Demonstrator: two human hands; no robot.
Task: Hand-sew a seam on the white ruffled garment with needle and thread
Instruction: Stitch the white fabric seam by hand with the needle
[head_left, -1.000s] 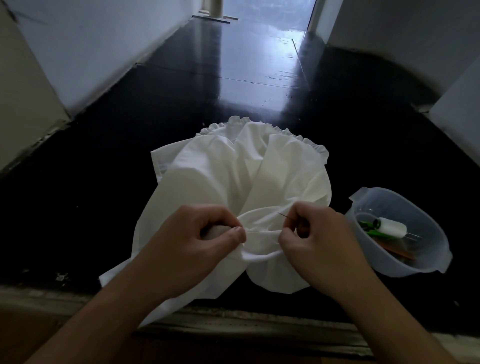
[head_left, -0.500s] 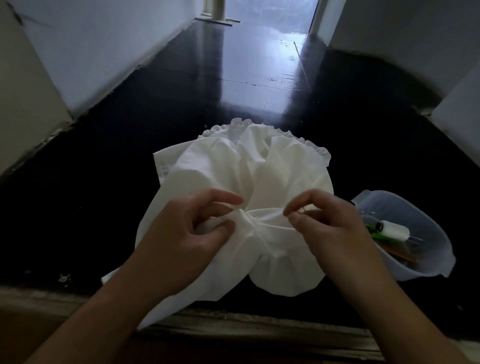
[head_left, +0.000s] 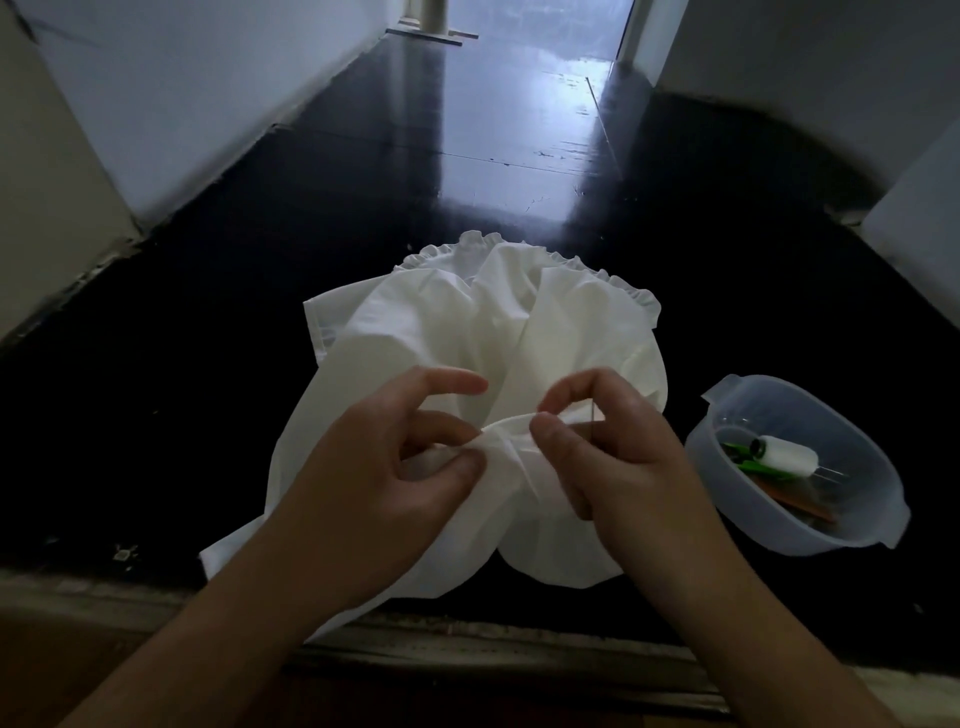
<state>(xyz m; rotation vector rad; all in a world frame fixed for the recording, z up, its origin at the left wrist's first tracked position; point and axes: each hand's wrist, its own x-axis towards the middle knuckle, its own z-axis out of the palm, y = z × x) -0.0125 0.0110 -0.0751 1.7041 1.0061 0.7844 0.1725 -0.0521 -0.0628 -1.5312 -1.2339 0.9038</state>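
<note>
Pale wall (head_left: 171, 98) runs along the far left, meeting a glossy black floor (head_left: 218, 374) that fills most of the view. A white ruffled garment (head_left: 415, 332) lies bunched at floor centre, ruffle trim on its far edge, near edge draped over a worn light sill (head_left: 467, 644) at bottom. Left hand (head_left: 384, 478) comes in from lower left and pinches a fold of the garment between thumb and middle finger, index finger held straight out above the cloth, other fingers curled under. The gathered fold runs across between both hands. Right hand (head_left: 618, 457) comes in from lower right, thumb and curled index finger pinching the same fold from the other side. A thin dark needle (head_left: 593, 415) stands roughly upright just behind the right fingers, against the cloth; cannot tell if the fingers actually hold it, and any thread is too fine to make out. To the right, just apart from the garment, a translucent plastic bowl (head_left: 883, 519) sits on the floor. Inside it lie a white thread spool (head_left: 787, 457), something green (head_left: 740, 460) beside it, and an orange-brown item (head_left: 802, 506) nearer, unclear what.
</note>
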